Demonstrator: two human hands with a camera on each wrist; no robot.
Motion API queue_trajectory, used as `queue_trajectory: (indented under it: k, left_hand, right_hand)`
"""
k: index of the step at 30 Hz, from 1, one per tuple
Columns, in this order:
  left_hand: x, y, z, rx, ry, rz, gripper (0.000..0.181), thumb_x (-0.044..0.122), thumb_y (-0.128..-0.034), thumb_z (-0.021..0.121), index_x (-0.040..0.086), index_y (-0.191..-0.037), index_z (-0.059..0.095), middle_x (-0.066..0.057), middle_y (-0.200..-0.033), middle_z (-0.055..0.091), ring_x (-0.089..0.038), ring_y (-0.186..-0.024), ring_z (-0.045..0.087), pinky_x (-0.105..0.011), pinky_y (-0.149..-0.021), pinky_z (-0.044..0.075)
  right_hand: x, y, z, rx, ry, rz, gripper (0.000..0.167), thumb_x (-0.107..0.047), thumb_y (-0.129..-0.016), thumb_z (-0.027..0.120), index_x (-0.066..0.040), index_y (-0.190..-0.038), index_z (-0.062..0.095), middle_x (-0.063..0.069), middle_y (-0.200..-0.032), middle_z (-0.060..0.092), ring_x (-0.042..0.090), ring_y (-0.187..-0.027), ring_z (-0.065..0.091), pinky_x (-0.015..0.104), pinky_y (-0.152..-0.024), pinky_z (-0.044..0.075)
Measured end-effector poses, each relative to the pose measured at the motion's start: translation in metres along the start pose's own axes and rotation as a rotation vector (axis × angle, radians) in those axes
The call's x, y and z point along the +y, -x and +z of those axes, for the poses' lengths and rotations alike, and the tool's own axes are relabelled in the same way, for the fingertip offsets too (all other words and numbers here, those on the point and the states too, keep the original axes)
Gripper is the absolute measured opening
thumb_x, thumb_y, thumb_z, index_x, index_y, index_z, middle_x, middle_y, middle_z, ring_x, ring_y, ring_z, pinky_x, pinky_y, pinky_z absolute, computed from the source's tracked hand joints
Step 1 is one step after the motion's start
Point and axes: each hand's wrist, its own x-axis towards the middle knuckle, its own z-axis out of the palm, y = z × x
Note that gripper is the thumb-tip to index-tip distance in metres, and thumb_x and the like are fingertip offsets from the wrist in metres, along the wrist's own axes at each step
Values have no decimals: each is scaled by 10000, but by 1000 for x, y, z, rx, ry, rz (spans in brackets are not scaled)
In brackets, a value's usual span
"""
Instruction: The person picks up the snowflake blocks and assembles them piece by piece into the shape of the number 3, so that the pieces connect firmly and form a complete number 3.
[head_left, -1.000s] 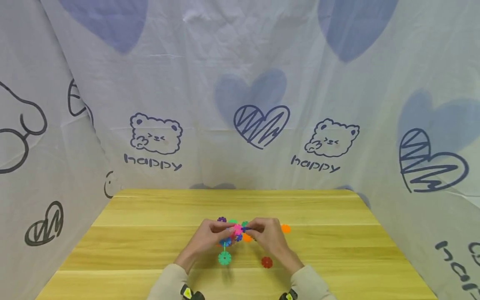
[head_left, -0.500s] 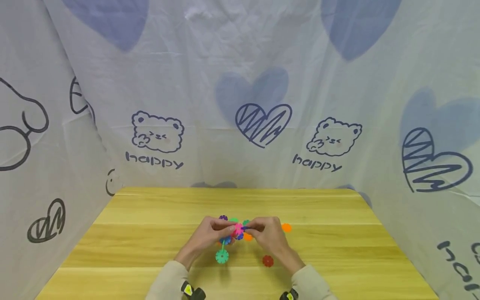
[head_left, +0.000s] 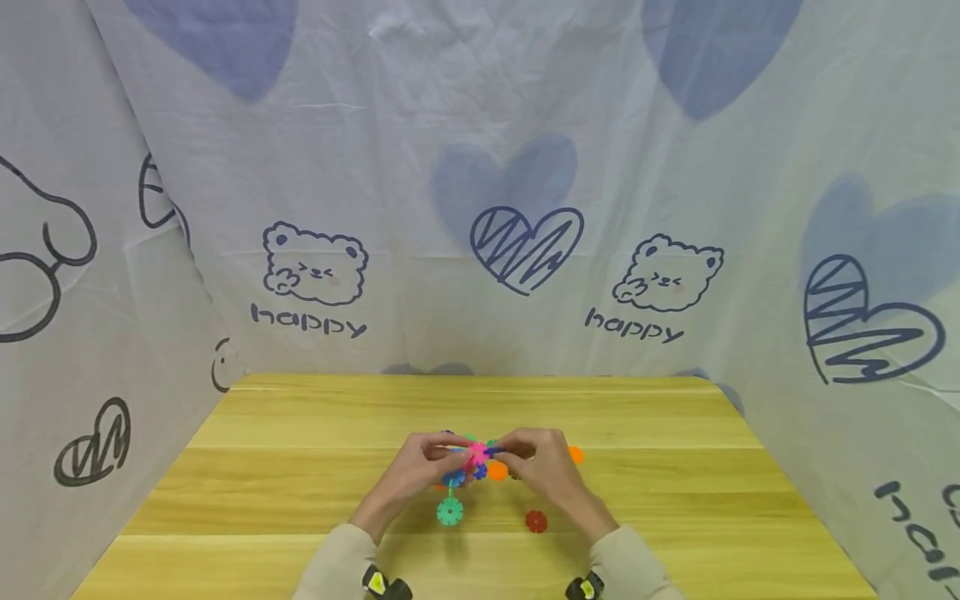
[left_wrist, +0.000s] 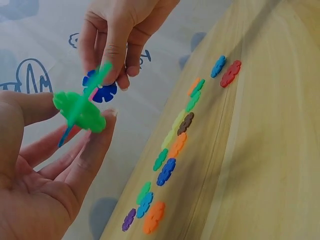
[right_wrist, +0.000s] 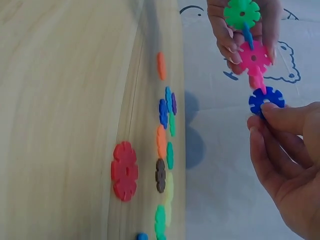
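Note:
My left hand (head_left: 416, 462) grips a chain of interlocking snowflake discs. A pink disc (right_wrist: 255, 57) shows near its fingertips in the right wrist view, with a green disc (right_wrist: 241, 14) further along and a blue one edge-on between them. With thumb and fingers, my right hand (head_left: 546, 467) pinches a dark blue disc (right_wrist: 266, 100). That disc's rim meets an edge-on pink disc (right_wrist: 258, 80) of the chain; how deeply the slots engage is unclear. A teal-green disc (head_left: 450, 512) hangs from the chain below my left hand. My fingers hide part of the chain.
Loose discs lie on the wooden table (head_left: 300, 417) beneath and beyond my hands. Among them are a red disc (head_left: 536, 522), an orange disc (head_left: 575, 454) and a brown disc (left_wrist: 185, 123). A patterned cloth (head_left: 420, 317) encloses the back and sides.
My right hand has risen slightly, still pinching the dark blue disc against the chain. The hanging teal-green disc swung left, then back right. My left hand stays nearly in place.

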Motion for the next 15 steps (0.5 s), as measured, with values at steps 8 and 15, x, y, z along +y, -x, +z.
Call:
queue_trajectory:
  k: [8,15]
  left_hand:
    - [-3,5,-4,85,-34,0,436,258,-1003,691,-11,-1342,635,-269,-1048,769,-290,-905,776,-346,-794,625]
    - [-10,4,-9,122,-37,0,449,256,-998,699,-17,-1347,629,-298,-1097,751,-401,-970,754,-388,-773,640]
  right_hand:
    - [6,3,-16,-32,97,72,44,-34,-909,765,-64,-921,795,81,-868,794,238,-723,741,185,-655,579]
    - [7,6,-34,-311,189,133,37,-34,-889,778,-37,-926,783,48,-871,778,158,-762,698,180,-681,555]
